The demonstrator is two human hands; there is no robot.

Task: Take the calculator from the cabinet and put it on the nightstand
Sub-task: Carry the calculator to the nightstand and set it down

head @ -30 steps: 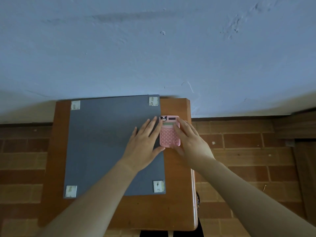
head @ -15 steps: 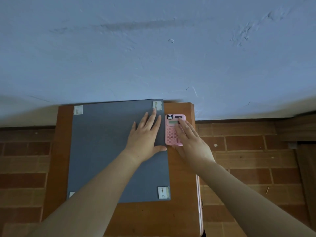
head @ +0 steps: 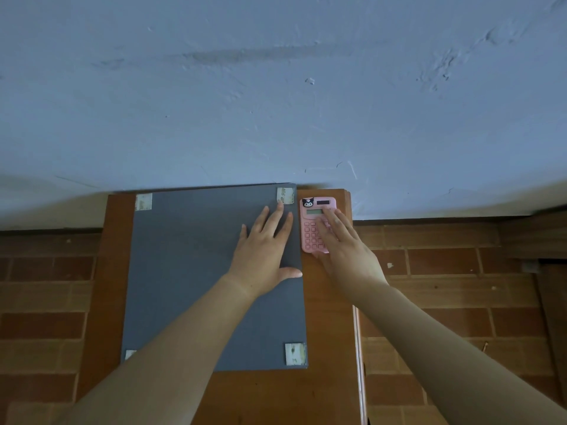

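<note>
wall: blue, rough plaster | floor: red brick | light: dim

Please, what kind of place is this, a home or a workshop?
Probably a room in a home, though I cannot be sure. A small wooden nightstand stands against a blue painted wall on a brick-patterned floor, and a pink calculator with a cartoon sticker lies on the nightstand.
</note>
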